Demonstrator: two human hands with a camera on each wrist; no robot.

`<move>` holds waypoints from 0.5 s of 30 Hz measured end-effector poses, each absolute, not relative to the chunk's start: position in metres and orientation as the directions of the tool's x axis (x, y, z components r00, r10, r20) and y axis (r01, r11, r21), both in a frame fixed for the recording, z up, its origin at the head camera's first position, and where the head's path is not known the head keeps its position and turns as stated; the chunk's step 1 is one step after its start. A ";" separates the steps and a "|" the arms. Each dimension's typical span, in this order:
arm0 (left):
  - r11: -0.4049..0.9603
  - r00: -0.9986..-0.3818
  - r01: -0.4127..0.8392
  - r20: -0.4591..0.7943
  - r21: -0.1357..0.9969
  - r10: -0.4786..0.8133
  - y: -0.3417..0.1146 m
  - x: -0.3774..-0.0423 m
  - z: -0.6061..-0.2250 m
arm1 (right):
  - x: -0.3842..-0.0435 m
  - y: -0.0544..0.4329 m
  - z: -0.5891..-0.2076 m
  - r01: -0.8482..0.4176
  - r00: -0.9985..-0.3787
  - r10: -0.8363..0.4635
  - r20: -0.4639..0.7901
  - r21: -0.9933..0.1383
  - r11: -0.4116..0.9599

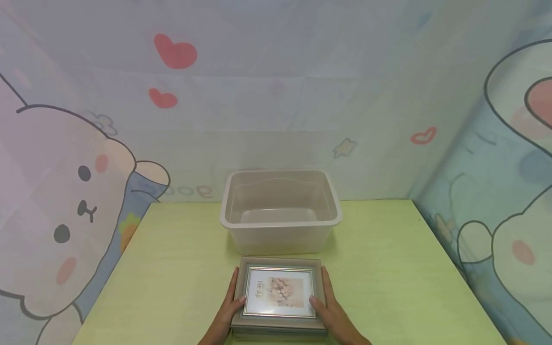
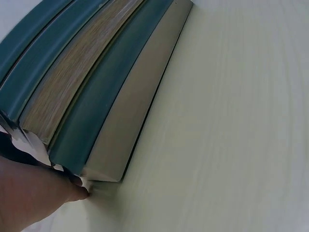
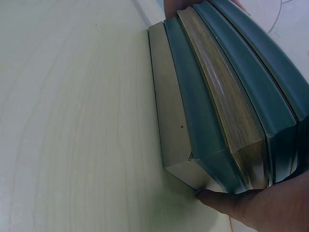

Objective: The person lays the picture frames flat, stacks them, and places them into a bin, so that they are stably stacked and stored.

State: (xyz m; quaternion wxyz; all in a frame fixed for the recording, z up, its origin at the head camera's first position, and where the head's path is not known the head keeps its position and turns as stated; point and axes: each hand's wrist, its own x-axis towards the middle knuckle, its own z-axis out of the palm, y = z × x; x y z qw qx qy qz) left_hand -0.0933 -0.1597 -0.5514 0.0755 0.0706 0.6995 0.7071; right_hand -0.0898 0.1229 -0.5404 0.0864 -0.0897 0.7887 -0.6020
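Observation:
A stack of picture frames (image 1: pixel 280 292) lies near the front of the table, its top one silver-grey with a flower print under the glass. My left hand (image 1: pixel 226 311) grips the stack's left side, thumb on the top frame's border. On the opposite side, my right hand (image 1: pixel 338 316) holds it the same way, fingers along the edge. Both wrist views show the layered sides of the stack (image 2: pixel 91 87): several teal-green edges, a wood-grain brown one and a beige one lowest. Whether the beige one touches the table or sits slightly above it, I cannot tell.
Just behind the stack stands a cream plastic bin (image 1: pixel 280 239) with nothing visible inside. The pale yellow-green table (image 1: pixel 172 268) extends to both sides. Cloth with cartoon animals and hearts (image 1: pixel 176 51) hangs behind and beside it.

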 end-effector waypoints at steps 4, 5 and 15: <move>0.000 -0.977 0.000 0.000 1.000 0.212 -0.160 -0.091 -0.551 | -0.091 0.122 -0.539 -0.030 -0.971 -0.237 -0.040 -0.958 0.287; -0.001 -0.977 0.000 0.000 1.000 0.211 -0.159 -0.090 -0.550 | -0.091 0.122 -0.538 -0.029 -0.972 -0.232 -0.041 -0.957 0.290; -0.034 -0.984 -0.014 -0.008 0.999 0.181 -0.157 -0.089 -0.551 | -0.088 0.123 -0.538 -0.059 -0.974 -0.228 -0.013 -0.951 0.304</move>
